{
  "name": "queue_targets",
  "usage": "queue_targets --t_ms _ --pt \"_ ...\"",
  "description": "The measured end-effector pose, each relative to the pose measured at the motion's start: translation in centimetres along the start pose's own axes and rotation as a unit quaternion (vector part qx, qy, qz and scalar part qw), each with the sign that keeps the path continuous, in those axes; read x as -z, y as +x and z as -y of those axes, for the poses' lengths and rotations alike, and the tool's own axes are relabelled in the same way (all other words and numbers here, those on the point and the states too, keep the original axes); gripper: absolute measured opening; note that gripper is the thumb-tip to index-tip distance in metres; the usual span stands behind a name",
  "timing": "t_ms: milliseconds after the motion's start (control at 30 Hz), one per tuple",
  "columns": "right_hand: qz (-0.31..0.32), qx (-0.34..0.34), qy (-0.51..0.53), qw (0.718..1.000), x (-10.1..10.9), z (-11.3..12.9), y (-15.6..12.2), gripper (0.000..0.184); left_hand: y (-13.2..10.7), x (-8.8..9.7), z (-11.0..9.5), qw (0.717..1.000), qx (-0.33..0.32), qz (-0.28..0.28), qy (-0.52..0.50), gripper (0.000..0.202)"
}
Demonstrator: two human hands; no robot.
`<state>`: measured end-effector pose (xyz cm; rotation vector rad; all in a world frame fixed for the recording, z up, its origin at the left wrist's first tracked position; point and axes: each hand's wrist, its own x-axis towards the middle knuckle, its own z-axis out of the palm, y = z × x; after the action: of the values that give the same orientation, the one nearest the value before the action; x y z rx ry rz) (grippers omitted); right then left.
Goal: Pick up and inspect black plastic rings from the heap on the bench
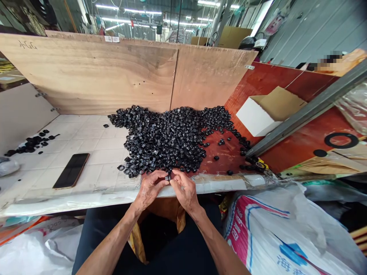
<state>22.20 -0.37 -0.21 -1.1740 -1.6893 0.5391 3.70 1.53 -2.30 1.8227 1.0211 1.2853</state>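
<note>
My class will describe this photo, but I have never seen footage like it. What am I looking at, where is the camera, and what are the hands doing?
There is no machine here. These are a person's two bare hands, filmed by one camera worn on the head, looking forward and down. That is why the arms come in from the bottom edge. The left hand and right hand meet at the table's near edge and pinch one small black ring between their fingertips. Just beyond lies a big pile of black rings, with a smaller heap at the far left. A dark phone lies flat on the tiled table, and a white box sits at the right. Plywood boards wall off the back.
</note>
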Motion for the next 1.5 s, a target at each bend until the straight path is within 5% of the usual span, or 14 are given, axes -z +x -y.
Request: queue_targets --t_ms 300,500,667,867,1133,1200,1267,1333,1400,1500 --pt "0.015 -0.02 0.042 0.999 0.7 1.0 -0.3 0.016 0.2 0.4 -1.6 1.0 0.016 0.021 -0.016 0.023" --pt "0.031 -0.063 0.082 0.994 0.4 2.2 -2.3 0.016 -2.5 0.5 -3.0 0.994 0.088 0.045 -0.045 0.019" --pt "0.05 -0.194 0.068 0.977 -0.7 3.1 -4.2 0.027 -5.0 0.4 -3.6 0.999 0.035 0.024 0.013 0.017" --pt "0.057 -0.07 0.098 0.991 0.0 3.7 -4.6 0.012 -5.8 0.9 -3.9 0.99 0.127 0.006 -0.052 0.018" --pt "0.135 -0.332 0.265 0.895 -1.8 3.7 -6.6 0.016 -7.8 1.3 -3.4 0.995 -0.037 0.032 0.083 0.02" --pt "0.17 -0.313 0.222 0.907 -1.6 3.5 -7.0 0.027 -7.6 2.0 -4.0 0.991 -0.018 0.079 0.107 0.018" --pt "0.164 -0.225 0.118 0.953 -1.0 3.1 -6.4 0.028 -6.5 3.1 -4.5 0.983 0.052 0.11 0.141 0.013" --pt "0.09 -0.107 -0.002 0.99 -0.5 2.4 -4.8 0.017 -5.0 4.2 -4.4 0.971 0.115 0.061 0.202 0.017" --pt "0.027 -0.03 -0.086 0.995 -0.6 1.5 -2.4 0.01 -3.1 4.8 -3.5 0.951 0.128 -0.029 0.279 0.016" --pt "0.044 0.003 -0.194 0.98 -2.0 0.3 0.9 0.021 -0.8 4.5 -1.7 0.913 0.122 -0.058 0.385 0.023"
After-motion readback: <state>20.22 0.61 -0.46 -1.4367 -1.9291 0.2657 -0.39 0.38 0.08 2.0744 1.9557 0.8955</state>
